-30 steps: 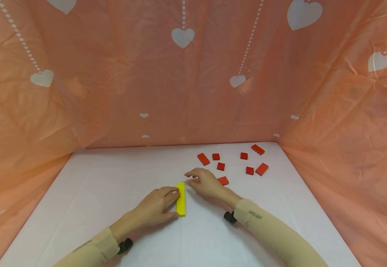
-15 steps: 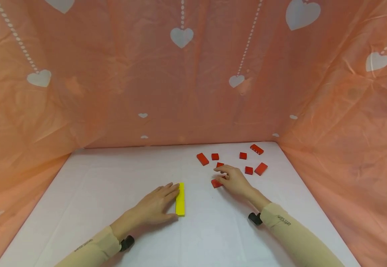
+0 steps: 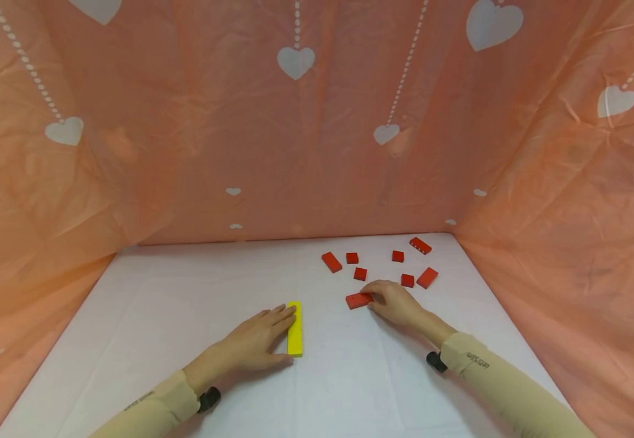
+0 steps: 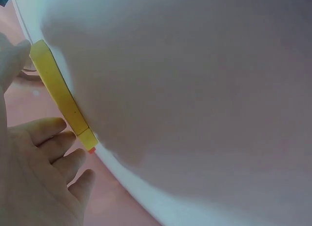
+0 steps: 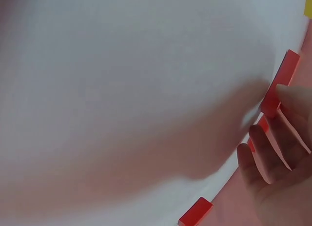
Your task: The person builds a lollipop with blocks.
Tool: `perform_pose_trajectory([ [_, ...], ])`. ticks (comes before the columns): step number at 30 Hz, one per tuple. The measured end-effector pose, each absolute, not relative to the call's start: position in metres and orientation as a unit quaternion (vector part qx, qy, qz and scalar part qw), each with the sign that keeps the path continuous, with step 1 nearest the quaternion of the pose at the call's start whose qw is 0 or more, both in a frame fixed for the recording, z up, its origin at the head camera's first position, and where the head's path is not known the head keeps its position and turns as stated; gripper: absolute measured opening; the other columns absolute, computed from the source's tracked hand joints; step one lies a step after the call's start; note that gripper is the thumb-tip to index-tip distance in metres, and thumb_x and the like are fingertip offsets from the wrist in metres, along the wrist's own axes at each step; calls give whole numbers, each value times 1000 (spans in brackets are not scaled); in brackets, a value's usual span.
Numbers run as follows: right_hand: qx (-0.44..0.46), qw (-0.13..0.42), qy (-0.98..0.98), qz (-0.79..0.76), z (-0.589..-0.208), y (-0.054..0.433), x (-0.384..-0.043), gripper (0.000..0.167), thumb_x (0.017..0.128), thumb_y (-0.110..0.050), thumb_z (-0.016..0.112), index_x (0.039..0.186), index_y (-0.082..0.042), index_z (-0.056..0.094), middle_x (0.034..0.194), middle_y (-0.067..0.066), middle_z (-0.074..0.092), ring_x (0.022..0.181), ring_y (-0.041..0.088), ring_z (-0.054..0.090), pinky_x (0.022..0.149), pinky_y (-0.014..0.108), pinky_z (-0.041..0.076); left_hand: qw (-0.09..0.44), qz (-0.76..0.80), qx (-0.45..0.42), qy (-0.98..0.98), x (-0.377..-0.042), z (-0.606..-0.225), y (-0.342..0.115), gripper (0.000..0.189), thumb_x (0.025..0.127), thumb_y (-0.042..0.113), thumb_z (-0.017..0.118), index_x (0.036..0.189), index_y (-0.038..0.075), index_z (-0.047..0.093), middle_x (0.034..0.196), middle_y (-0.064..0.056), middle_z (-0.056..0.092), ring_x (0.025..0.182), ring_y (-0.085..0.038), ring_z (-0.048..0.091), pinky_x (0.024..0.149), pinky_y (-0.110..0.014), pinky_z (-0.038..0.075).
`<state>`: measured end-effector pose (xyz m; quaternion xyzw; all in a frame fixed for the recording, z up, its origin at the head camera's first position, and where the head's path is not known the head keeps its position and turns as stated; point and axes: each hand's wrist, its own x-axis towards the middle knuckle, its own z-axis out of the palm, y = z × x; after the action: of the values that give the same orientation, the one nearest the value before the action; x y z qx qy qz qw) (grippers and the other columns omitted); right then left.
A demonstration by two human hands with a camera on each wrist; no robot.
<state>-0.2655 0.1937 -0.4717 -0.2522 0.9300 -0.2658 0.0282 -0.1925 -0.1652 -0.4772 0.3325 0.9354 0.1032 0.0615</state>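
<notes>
My left hand [image 3: 253, 340] lies beside a long yellow bar [image 3: 295, 337] on the white table, its fingers extended over the bar's left side and its thumb at the near end. A seam near one end of the yellow bar [image 4: 61, 94] shows in the left wrist view. Farther right, my right hand [image 3: 396, 305] pinches the right end of a flat red rectangular block [image 3: 357, 300]. Thumb and forefinger meet that red block [image 5: 287, 70] on opposite sides in the right wrist view, while the other fingers spread loosely.
Behind the right hand lie small red cubes [image 3: 360, 274] and other red rectangular blocks, one at the left [image 3: 331, 262] and one at the far right [image 3: 428, 278]. A red block with white dots [image 3: 420, 246] sits near the back edge. Orange heart-patterned cloth [image 3: 306, 152] walls the table.
My right hand moved right, away from the yellow bar, and now pinches the red block's right end. The left hand stayed at the bar, its fingers extending a little farther along it.
</notes>
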Motion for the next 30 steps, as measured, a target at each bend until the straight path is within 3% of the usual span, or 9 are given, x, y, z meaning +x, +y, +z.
perform_pose_trajectory([
  [19, -250, 8, 932, -260, -473, 185, -263, 35, 94, -11, 77, 129, -9, 73, 128, 7, 72, 126, 31, 63, 108, 51, 51, 47, 101, 350, 930, -191, -473, -164, 77, 94, 48, 73, 151, 0, 51, 163, -13, 43, 151, -35, 38, 121, -53, 36],
  [30, -257, -24, 912, -319, -467, 150, -270, 34, 95, -9, 75, 129, -9, 73, 126, 8, 72, 121, 30, 64, 108, 53, 51, 44, 85, 351, 931, -191, -472, -163, 77, 94, 48, 74, 150, 1, 53, 161, -13, 46, 150, -34, 39, 121, -51, 36],
])
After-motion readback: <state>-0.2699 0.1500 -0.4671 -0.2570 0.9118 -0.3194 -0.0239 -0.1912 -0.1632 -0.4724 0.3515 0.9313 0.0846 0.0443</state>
